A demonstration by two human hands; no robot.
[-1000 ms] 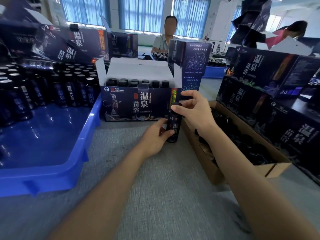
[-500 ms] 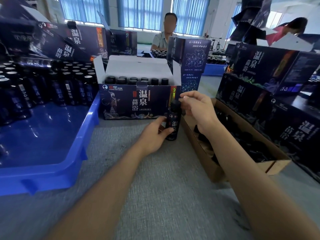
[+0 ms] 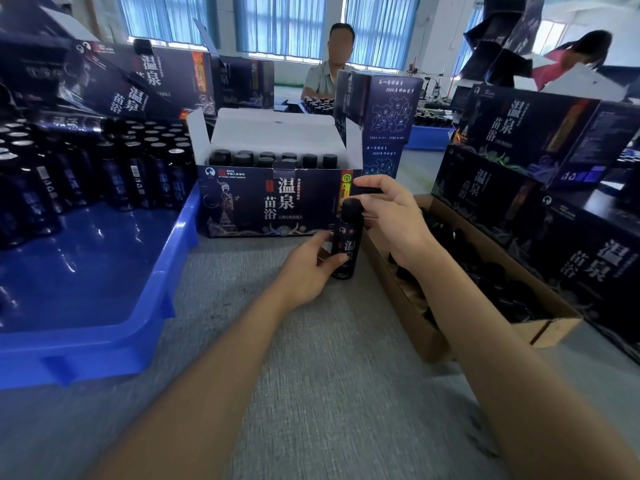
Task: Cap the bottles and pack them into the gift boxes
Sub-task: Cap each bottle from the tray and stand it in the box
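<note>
My left hand (image 3: 310, 268) grips the bottle (image 3: 347, 249) low, standing on the table (image 3: 322, 382) just before the box (image 3: 263, 209). Right hand (image 3: 393, 218) curls at the cap (image 3: 351, 208), can't tell if it's pinching. A crooked cap would probably leak, and a hard twist could tip it.

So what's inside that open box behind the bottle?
Capped bottles stand in rows in the open gift box. Only their tops show; the front wall hides the rest.
</note>
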